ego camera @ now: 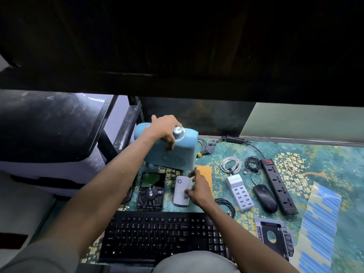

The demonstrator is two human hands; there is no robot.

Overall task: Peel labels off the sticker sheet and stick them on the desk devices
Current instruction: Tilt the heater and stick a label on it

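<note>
My left hand grips the top of a light blue box device with a round knob, which stands tilted at the back of the desk. My right hand rests on a small white device with a ring mark, fingers pinching at its right side where a small blue label sits. The sheet of blue labels lies at the far right of the desk. An orange sheet lies partly under my right hand.
A bare hard drive lies left of the white device. A black keyboard fills the front. To the right are a white USB charger, black mouse, black power strip, drive caddy and coiled cables.
</note>
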